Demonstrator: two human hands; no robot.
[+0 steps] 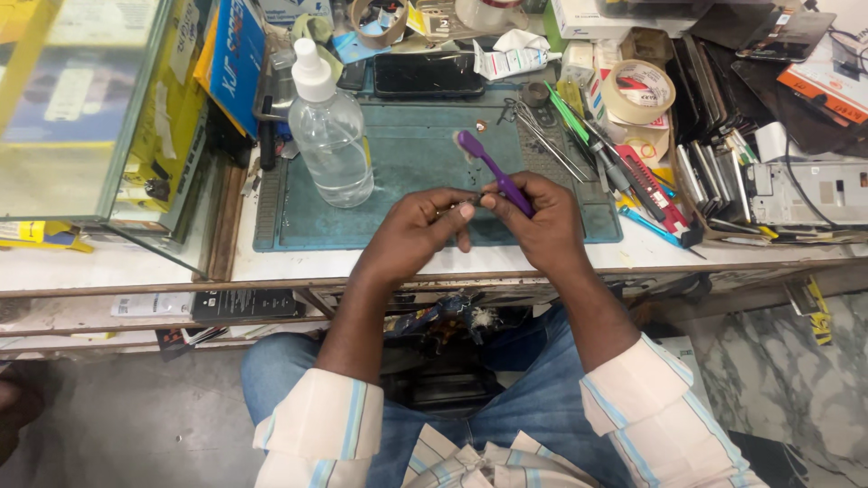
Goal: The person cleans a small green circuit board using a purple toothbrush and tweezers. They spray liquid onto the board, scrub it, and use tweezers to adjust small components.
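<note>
My right hand (541, 220) grips a purple toothbrush (488, 164) by its handle, with the bristled head pointing up and away over the teal work mat (407, 145). My left hand (423, 226) pinches a very small dark part between thumb and fingers, fingertips touching those of the right hand. The part is too small to identify. Both hands hover over the near edge of the mat.
A clear spray bottle (327, 126) stands on the mat's left. A dark phone (429, 74) lies at the back. Tweezers (542, 136), screwdrivers, a tape roll (638, 90) and phone parts crowd the right. A glass case (81, 108) stands left.
</note>
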